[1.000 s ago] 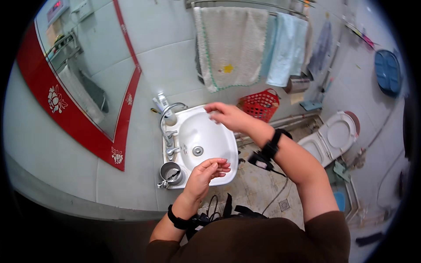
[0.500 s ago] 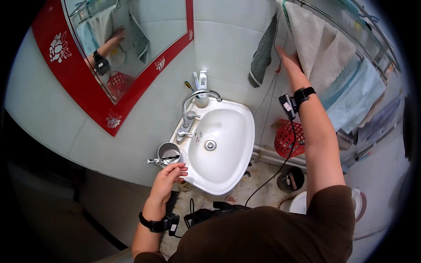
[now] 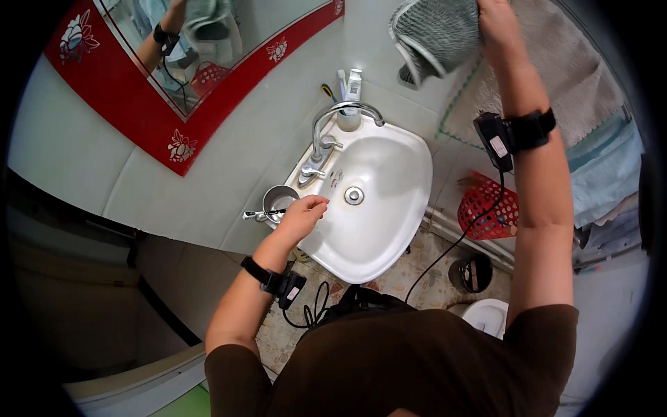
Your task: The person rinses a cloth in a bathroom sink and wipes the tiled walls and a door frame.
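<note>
My right hand [image 3: 501, 31] is raised at the top right, at the frame's edge, closed on a grey-green woven towel [image 3: 438, 31] with a pale hem. The towel hangs in folds to the left of the hand; its upper part is cut off. My left hand [image 3: 304, 217] hovers over the near left rim of the white washbasin [image 3: 389, 243], its fingers curled together with nothing visible in them. Just beyond this hand stands a metal cup [image 3: 278, 191] with a dark-handled utensil lying across it.
A curved chrome tap [image 3: 347, 105] rises at the basin's back, beside a holder with toothbrushes and a white tube [image 3: 354, 85]. A beige towel [image 3: 549, 62] and a light blue towel [image 3: 608, 163] hang at right. Below are a red basket [image 3: 486, 208] and a dark bin [image 3: 472, 274].
My right hand has taken hold of the grey-green towel and lifted it away from where it hung. My left hand has moved right, toward the basin. The view has shifted.
</note>
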`<state>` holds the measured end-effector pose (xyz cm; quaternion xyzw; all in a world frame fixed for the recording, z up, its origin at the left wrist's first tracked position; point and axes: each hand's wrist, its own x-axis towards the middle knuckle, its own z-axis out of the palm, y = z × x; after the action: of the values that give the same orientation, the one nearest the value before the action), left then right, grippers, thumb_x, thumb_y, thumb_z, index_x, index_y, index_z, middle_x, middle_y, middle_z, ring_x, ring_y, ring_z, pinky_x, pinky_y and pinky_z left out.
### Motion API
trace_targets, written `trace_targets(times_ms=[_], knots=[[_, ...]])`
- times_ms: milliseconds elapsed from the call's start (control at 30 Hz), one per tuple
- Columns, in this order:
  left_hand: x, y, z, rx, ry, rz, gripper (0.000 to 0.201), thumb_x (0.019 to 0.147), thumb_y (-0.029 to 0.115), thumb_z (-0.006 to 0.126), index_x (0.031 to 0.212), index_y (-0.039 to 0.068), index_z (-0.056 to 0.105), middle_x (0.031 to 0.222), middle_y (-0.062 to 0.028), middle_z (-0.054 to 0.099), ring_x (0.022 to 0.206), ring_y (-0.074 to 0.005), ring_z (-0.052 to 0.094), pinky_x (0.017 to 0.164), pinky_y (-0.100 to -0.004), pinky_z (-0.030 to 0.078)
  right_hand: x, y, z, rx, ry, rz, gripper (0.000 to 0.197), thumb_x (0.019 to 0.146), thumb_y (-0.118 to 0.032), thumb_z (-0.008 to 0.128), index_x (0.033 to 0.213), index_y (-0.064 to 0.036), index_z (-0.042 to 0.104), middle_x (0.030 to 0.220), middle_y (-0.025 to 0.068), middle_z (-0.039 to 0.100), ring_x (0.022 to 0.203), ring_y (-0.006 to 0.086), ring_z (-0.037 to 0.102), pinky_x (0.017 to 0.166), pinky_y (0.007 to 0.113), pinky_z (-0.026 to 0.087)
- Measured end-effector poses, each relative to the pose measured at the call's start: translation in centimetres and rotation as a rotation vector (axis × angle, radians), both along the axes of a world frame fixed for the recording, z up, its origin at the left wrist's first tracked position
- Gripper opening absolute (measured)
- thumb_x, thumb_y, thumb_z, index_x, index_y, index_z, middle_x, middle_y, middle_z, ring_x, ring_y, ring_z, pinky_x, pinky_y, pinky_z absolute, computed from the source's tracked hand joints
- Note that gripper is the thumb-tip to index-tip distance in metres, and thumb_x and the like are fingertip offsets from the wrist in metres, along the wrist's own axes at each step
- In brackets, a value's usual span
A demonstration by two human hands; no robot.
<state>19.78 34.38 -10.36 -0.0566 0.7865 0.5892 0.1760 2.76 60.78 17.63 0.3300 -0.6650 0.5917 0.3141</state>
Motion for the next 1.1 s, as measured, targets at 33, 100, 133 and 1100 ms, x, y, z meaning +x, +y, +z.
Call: trace_targets(times_ms=[33, 100, 133, 1100], knots=[[-0.7, -0.2, -0.8, -0.003, -0.003, 0.012, 0.026, 0.083, 0.022, 0.048, 0.102, 0.005, 0.055, 0.09, -0.0022, 0.058, 0.081, -0.0111, 0.054, 0.07, -0.0251, 0.042, 1.9, -1.5, 0.8, -0.003, -0.003, 0.012, 0.022, 0.087, -0.018, 0.042, 0.102, -0.0033, 0.049, 0.086, 0.004, 0.054, 0.078, 0.0126, 0.05, 0.071, 0.025, 0.04], [-1.8, -0.1, -2.2, -0.185, 0.153, -0.071, 0.027, 0.081, 0.021, 0.051, 0.1, 0.003, 0.057, 0.089, -0.004, 0.059, 0.08, -0.0132, 0.055, 0.07, -0.0265, 0.043, 5.2, -3.4, 1.7, -0.26, 0.007, 0.063, 0.022, 0.086, -0.017, 0.043, 0.1, -0.0016, 0.049, 0.087, 0.0046, 0.054, 0.08, 0.0113, 0.049, 0.07, 0.025, 0.04], [-2.0, 0.3, -2.2, -0.207, 0.167, -0.044, 0.026, 0.08, 0.02, 0.052, 0.098, 0.002, 0.057, 0.091, -0.0098, 0.06, 0.079, -0.0179, 0.056, 0.072, -0.0284, 0.044, 5.3, -2.5, 1.3, -0.256, 0.003, 0.075, 0.022, 0.086, -0.017, 0.043, 0.1, -0.0016, 0.049, 0.087, 0.0046, 0.054, 0.08, 0.0113, 0.049, 0.07, 0.025, 0.04], [-5.0, 2.6, -8.3, -0.345, 0.219, 0.077, 0.027, 0.077, 0.022, 0.055, 0.095, 0.003, 0.06, 0.088, -0.0131, 0.061, 0.081, -0.022, 0.058, 0.074, -0.0294, 0.045, -6.3, 4.8, 2.3, -0.483, -0.228, -0.234, 0.011, 0.081, -0.016, 0.053, 0.087, -0.0072, 0.053, 0.063, 0.0001, 0.048, 0.049, 0.0072, 0.041, 0.042, 0.021, 0.033]])
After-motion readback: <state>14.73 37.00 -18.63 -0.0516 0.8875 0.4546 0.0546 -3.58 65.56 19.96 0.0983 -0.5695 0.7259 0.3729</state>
